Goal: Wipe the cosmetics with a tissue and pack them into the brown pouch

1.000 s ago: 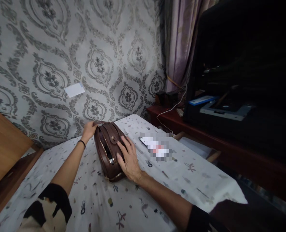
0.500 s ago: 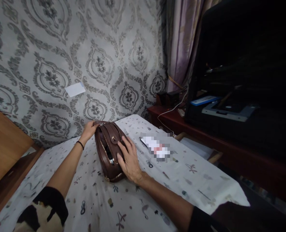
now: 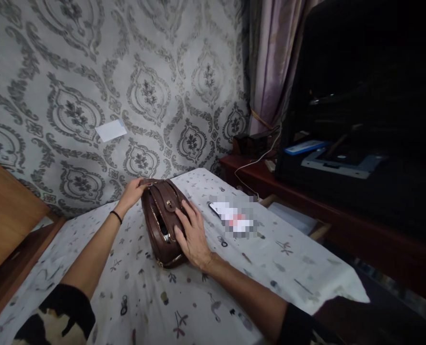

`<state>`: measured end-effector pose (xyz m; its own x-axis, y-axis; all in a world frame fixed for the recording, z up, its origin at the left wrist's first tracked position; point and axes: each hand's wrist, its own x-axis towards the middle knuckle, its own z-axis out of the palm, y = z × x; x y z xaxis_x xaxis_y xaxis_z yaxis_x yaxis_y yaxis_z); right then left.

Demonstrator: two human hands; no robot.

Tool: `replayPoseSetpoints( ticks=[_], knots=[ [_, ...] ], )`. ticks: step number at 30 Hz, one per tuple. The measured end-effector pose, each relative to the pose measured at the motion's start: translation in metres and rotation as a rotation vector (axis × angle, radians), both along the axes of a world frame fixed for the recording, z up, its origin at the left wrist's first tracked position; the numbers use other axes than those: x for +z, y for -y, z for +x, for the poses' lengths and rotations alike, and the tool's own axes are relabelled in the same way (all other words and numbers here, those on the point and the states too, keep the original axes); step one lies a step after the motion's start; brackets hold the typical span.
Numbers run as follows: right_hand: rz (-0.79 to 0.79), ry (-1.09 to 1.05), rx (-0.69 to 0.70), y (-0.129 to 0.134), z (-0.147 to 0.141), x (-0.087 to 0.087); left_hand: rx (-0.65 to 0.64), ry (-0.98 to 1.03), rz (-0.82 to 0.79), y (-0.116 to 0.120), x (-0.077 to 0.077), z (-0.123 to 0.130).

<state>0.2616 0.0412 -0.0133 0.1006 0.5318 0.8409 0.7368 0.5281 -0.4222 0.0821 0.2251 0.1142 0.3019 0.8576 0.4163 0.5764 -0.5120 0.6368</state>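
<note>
A dark brown leather bag [image 3: 162, 220] with gold zips lies on the patterned white cloth [image 3: 144, 311]. Its left zip gapes and something shiny shows inside. At the bag's far left corner, my left hand [image 3: 131, 193] has its fingers closed on the bag's edge; the fingertips are partly hidden. My right hand [image 3: 194, 238] rests on the bag's right side with its fingers spread, near the gold clasp [image 3: 169, 204]. To the right of the bag lies a phone [image 3: 230, 218], its screen blurred out.
Behind stands a patterned wall with a white card [image 3: 111, 131]. A wooden panel [image 3: 11, 215] is at the left. On the right are a dark red desk [image 3: 249, 165], a white cable, an open drawer [image 3: 292, 219] and a large black screen [image 3: 360, 96].
The view has shifted very slightly. The gap along the bag's left zip looks a little narrower. Both hands keep nearly the same places on the bag.
</note>
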Motion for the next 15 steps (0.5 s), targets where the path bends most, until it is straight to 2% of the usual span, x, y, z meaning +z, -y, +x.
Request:
replayPoseSetpoints(
  ticks=[5,9,15],
  knots=[
    [-0.007,0.01,0.0,0.001,0.001,0.001,0.013,-0.04,0.063,0.009,0.011,0.011],
    [-0.007,0.032,-0.001,0.002,0.002,0.001,-0.053,-0.056,0.09,0.019,0.018,0.031],
    [0.019,0.09,0.002,0.001,0.005,-0.001,-0.096,-0.067,0.05,0.029,0.018,0.054]
  ],
)
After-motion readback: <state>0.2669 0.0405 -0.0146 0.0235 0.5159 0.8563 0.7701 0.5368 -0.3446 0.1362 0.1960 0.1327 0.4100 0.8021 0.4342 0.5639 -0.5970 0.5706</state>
